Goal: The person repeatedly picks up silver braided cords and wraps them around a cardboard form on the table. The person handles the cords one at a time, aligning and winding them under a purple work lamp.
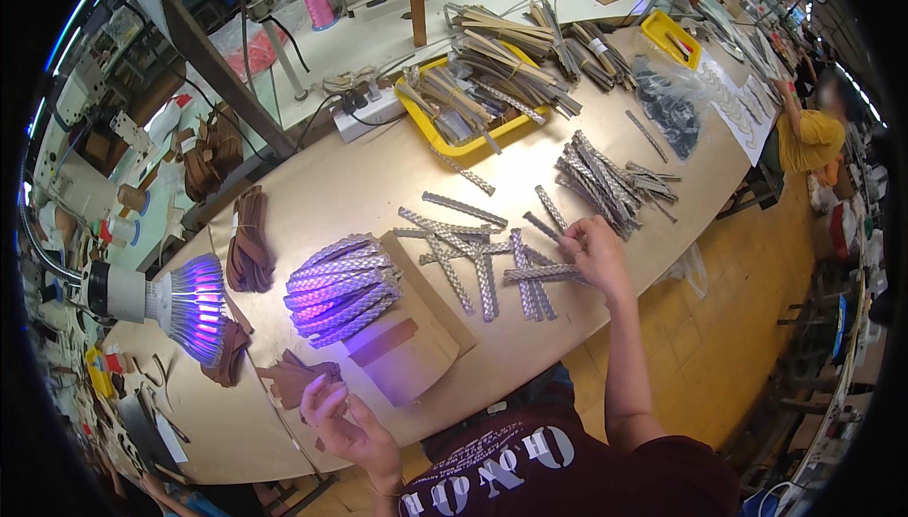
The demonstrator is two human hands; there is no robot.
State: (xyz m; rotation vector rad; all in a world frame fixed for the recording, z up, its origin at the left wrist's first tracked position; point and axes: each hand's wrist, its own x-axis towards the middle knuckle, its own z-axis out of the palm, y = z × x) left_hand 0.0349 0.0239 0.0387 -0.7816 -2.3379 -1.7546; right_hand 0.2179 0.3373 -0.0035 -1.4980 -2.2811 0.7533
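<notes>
My right hand (592,250) rests on loose silver braided strips (473,262) scattered over the wooden table (322,186), its fingers closed on one strip (539,273). Open and holding nothing, my left hand (348,422) hovers near the table's front edge, next to small brown leather pieces (295,377). A curved stack of braided strips (342,288) lies on a cardboard sheet (416,337), lit purple by a lamp (184,301) at the left.
A yellow tray (454,143) of bundled strips stands at the back, more silver strips (605,176) to its right. Brown straps (248,247) lie near the lamp. A person in yellow (811,139) sits at the far right. A sewing machine and pink thread spool (322,8) stand behind.
</notes>
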